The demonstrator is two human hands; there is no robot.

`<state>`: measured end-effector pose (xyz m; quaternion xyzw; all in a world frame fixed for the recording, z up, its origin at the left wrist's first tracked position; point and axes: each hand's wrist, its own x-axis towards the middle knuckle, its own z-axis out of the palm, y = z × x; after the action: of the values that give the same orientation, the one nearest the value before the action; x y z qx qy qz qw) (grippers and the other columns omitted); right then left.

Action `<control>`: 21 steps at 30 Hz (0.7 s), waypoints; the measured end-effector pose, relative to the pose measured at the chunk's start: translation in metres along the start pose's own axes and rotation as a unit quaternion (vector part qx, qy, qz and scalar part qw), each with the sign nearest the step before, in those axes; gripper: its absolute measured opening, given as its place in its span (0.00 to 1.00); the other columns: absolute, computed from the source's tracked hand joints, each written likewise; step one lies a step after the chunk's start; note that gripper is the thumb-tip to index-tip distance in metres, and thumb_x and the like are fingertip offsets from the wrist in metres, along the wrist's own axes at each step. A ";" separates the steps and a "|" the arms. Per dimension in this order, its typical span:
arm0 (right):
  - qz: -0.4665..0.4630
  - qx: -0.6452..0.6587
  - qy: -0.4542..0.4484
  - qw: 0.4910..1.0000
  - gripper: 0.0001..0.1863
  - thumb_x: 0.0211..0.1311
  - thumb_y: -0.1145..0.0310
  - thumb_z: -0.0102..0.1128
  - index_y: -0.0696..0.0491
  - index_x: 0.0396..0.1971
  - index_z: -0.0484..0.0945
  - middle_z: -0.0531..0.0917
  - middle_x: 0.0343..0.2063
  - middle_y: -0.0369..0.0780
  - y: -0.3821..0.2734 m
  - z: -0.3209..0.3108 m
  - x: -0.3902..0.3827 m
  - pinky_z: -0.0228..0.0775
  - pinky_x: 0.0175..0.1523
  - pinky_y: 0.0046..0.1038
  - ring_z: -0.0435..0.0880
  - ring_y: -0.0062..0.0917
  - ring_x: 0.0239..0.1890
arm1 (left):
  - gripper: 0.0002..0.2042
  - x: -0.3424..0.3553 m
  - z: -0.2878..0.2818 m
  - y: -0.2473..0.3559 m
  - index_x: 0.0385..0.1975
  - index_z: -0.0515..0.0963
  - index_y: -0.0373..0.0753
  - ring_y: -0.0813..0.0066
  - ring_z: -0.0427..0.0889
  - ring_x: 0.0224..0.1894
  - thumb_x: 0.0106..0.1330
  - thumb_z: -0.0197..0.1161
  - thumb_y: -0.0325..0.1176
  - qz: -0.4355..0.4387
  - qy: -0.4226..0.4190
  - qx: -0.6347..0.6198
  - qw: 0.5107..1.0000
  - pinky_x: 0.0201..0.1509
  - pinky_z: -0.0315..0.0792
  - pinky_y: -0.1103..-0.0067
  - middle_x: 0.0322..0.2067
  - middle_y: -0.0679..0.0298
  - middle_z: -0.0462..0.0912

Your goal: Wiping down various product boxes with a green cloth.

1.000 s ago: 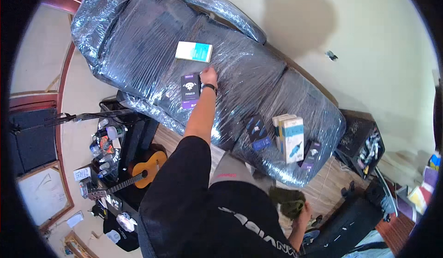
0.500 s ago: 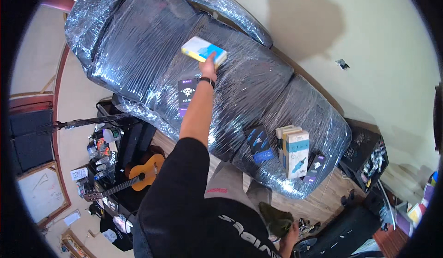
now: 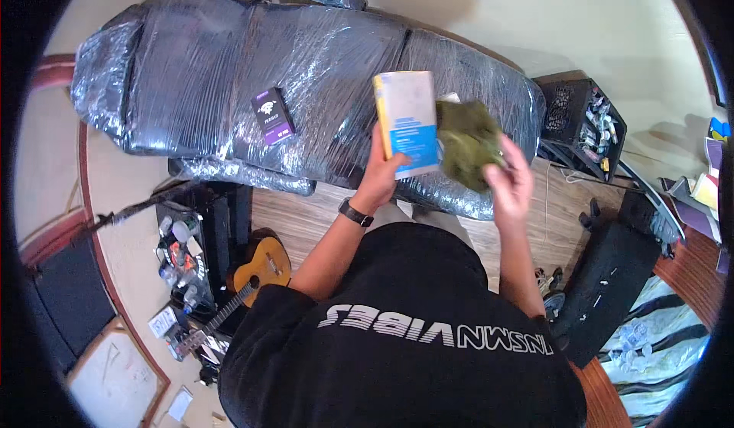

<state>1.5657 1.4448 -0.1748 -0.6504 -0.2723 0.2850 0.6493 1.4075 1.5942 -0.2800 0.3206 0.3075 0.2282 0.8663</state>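
My left hand (image 3: 380, 174) grips a white, blue and yellow cardboard box (image 3: 407, 110) by its lower end, thumb across the front. It is held upright in front of my body. Beside it on the right, my right hand (image 3: 512, 182) is closed on a dark green cloth (image 3: 468, 145), which hangs close to the box's right edge; whether they touch I cannot tell. On the plastic-wrapped couch (image 3: 191, 68), left of both hands, lies a black and purple box (image 3: 273, 116). The cloth and held box hide most of what lies behind them on the couch.
An acoustic guitar (image 3: 267, 263) leans at the lower left near a cluttered black stand (image 3: 180, 256). At the couch's right end is a black crate (image 3: 585, 118) full of small items. A long black case (image 3: 604, 298) stands at the lower right.
My left hand has drawn the box back from over the couch toward my body. My right hand has risen from low beside me, bringing the green cloth next to the box. The view has turned.
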 end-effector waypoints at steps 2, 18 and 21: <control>-0.050 -0.151 -0.120 0.980 0.31 0.58 0.73 0.70 0.56 0.63 0.74 0.78 0.62 0.45 0.002 0.015 0.008 0.68 0.67 0.35 0.75 0.37 0.65 | 0.44 -0.008 0.021 -0.009 0.75 0.48 0.45 0.70 0.73 0.61 0.57 0.55 0.16 0.025 -0.029 0.025 0.999 0.63 0.71 0.74 0.61 0.62 0.70; -0.301 -0.296 -0.028 0.906 0.19 0.52 0.74 0.65 0.52 0.48 0.85 0.81 0.42 0.44 -0.035 -0.107 0.030 0.71 0.52 0.38 0.78 0.39 0.45 | 0.40 -0.036 0.173 -0.045 0.74 0.50 0.40 0.77 0.73 0.54 0.59 0.57 0.17 0.128 -0.142 0.212 0.958 0.58 0.72 0.77 0.59 0.63 0.70; -0.321 -0.288 -0.100 0.897 0.21 0.52 0.75 0.65 0.50 0.49 0.85 0.79 0.40 0.43 -0.035 -0.122 0.011 0.72 0.50 0.37 0.78 0.39 0.44 | 0.34 -0.030 0.178 -0.056 0.69 0.57 0.37 0.75 0.75 0.54 0.61 0.60 0.20 0.178 -0.166 0.370 0.896 0.56 0.73 0.75 0.58 0.59 0.72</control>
<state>1.6616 1.3689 -0.1411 -0.6541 -0.6002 0.0340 0.4591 1.5182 1.4634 -0.1999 0.7009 0.1589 0.1920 0.6683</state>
